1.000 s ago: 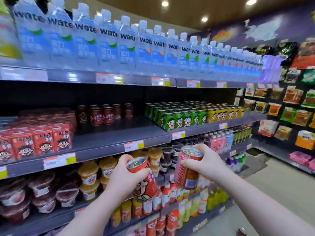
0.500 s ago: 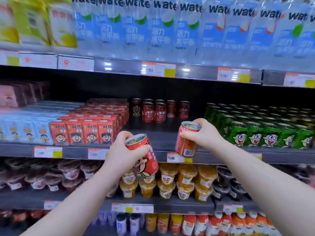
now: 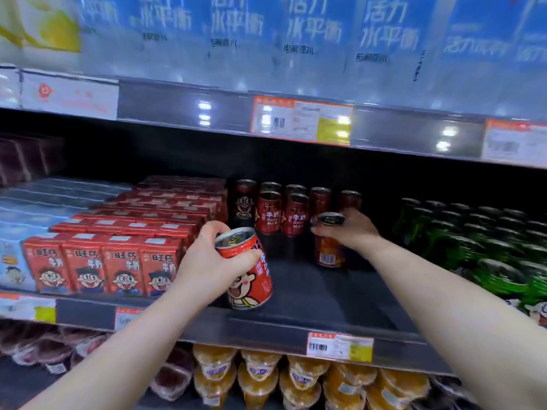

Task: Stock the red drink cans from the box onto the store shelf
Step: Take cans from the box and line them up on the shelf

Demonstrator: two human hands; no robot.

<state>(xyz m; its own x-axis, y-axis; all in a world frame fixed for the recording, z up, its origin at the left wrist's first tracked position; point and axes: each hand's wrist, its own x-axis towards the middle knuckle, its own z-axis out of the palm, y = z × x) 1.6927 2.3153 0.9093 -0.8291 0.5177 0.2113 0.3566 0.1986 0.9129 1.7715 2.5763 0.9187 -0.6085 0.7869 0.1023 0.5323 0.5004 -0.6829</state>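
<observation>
- The first red can (image 3: 251,276) is tilted, its top leaning left. It sits over the front part of the shelf (image 3: 310,294), cartoon face toward me.
- My left hand (image 3: 207,261) is grasping it from the side, the fingers (image 3: 250,257) curled round its upper body.
- The second red can (image 3: 328,253) stands upright deeper in, right of the first. Its base is at the shelf surface or just above it; I cannot tell which.
- My right hand (image 3: 349,232) comes over its top, fingers clenched round the rim.
- A row of red cans (image 3: 268,213) stands at the back of the shelf, just behind the second can, some in front of others.
- To the left, red cartons (image 3: 118,261) are packed in rows up to the shelf's front edge.
- To the right, green cans (image 3: 473,247) fill their section, blurred.
- A price tag (image 3: 340,346) hangs on the front rail below the open stretch.
- Water bottles (image 3: 310,39) with blue labels line the shelf above.
- Orange cups (image 3: 260,374) are stacked on the shelf below.
</observation>
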